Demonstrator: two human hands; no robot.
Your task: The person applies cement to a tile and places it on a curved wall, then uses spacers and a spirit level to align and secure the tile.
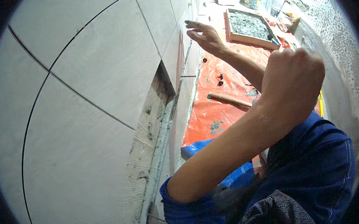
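Note:
My left hand (293,76) is closed in a fist, back toward me, at the end of my forearm crossing the lower view; anything inside it is hidden. My right hand (203,37) is raised farther forward, fingers apart and smudged, beside the grey tiled wall (92,105) and seemingly holding nothing. A rectangular recess (157,82) with rough mortar interrupts the tiles below it. A wooden-handled tool (227,99) lies on the red sheet (200,119) under my arms, its head mostly hidden.
A shallow tray of wet grey mix (249,25) sits beyond my hands, with a bucket (252,0) and scattered items behind it. Blue sheeting (196,148) lies beneath my left forearm. A speckled wall (326,25) runs along the right, with something yellow (321,103) low beside it.

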